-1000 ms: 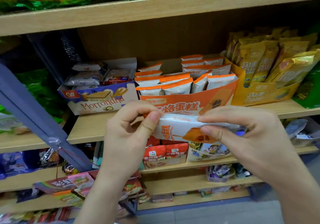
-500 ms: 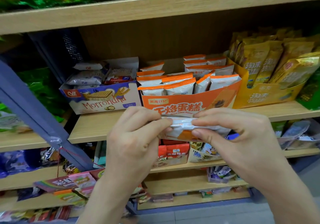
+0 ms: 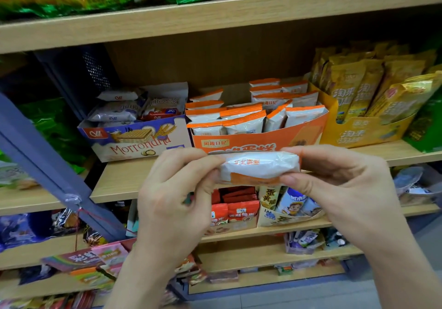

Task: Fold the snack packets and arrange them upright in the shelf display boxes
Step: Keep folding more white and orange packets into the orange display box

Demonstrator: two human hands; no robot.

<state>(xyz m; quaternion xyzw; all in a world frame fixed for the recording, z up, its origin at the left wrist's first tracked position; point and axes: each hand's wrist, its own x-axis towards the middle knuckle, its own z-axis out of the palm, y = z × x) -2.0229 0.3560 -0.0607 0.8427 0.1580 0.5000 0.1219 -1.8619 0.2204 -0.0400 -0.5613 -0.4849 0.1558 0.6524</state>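
A white and orange snack packet (image 3: 259, 168) lies sideways between both hands, in front of the middle shelf edge. My left hand (image 3: 178, 196) pinches its left end with thumb and fingers. My right hand (image 3: 334, 184) grips its right end, thumb under and fingers over the top. Just behind stands the orange display box (image 3: 308, 134), holding several matching packets upright, their orange sealed tops showing.
A blue and white wafer box (image 3: 134, 142) sits left of the orange box, a yellow display box (image 3: 363, 134) right of it. A wooden shelf board (image 3: 215, 19) hangs above. A grey-blue slanted bar (image 3: 45, 162) crosses the left. Lower shelves hold more snack boxes.
The packet has been turned and folded shorter between my hands, its white face now up. Both hands have risen slightly towards the orange box.
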